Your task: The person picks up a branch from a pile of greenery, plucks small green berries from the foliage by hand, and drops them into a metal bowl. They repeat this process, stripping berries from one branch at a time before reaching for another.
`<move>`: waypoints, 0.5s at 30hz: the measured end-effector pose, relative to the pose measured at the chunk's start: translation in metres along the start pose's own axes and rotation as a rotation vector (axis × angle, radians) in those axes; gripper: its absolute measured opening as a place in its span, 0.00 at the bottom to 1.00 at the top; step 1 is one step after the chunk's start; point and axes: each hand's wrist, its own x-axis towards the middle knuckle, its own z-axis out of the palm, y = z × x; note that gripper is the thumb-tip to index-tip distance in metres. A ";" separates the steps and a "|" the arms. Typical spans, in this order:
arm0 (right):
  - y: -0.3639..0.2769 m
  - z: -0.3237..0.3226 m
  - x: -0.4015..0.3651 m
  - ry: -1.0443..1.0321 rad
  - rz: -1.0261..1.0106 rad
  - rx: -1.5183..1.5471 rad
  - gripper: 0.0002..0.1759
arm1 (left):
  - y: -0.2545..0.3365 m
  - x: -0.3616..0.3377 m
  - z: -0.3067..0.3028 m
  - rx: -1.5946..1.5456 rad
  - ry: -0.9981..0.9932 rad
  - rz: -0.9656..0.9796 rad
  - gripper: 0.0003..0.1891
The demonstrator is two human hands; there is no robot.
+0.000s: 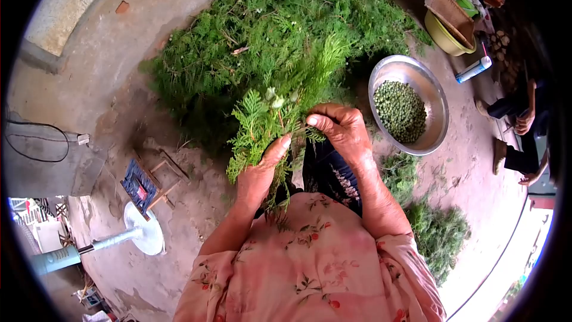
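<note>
My left hand (266, 164) is closed round the stems of a leafy green sprig (253, 125) with pale green cones near its middle. At the sprig's right side, my right hand (341, 130) pinches part of it between thumb and forefinger. What exactly lies in that pinch is too small to tell. Beyond both hands spreads a large heap of green branches (238, 42). To the right of my right hand stands a metal basin (438, 107) holding many small round green cones (400, 110).
At the left are a small folding stool (138, 185) and a fan stand (143, 229). A yellow basin (444, 34) and a spray can (473, 70) stand at the back right. Another person (524, 122) sits at the right edge. Loose greenery (438, 229) lies at the lower right.
</note>
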 end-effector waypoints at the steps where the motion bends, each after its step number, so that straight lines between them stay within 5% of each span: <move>1: 0.002 0.003 -0.005 -0.004 0.014 0.006 0.15 | 0.002 -0.003 -0.001 0.024 0.020 -0.050 0.13; 4: 0.005 0.010 -0.005 0.159 -0.169 0.042 0.14 | 0.005 0.001 0.000 -0.007 0.018 -0.063 0.13; 7: 0.002 0.020 -0.003 0.473 -0.444 -0.273 0.10 | 0.001 -0.006 0.000 -0.052 0.011 -0.120 0.12; 9: 0.006 0.012 0.006 0.602 -0.213 -0.141 0.09 | -0.007 -0.008 0.000 -0.058 0.048 -0.242 0.11; 11: 0.019 -0.020 0.014 0.506 0.074 0.507 0.10 | -0.005 -0.010 -0.007 -0.095 0.064 -0.194 0.13; 15: 0.031 -0.021 0.009 0.144 0.091 1.121 0.04 | 0.012 -0.005 -0.004 -0.322 0.056 -0.268 0.13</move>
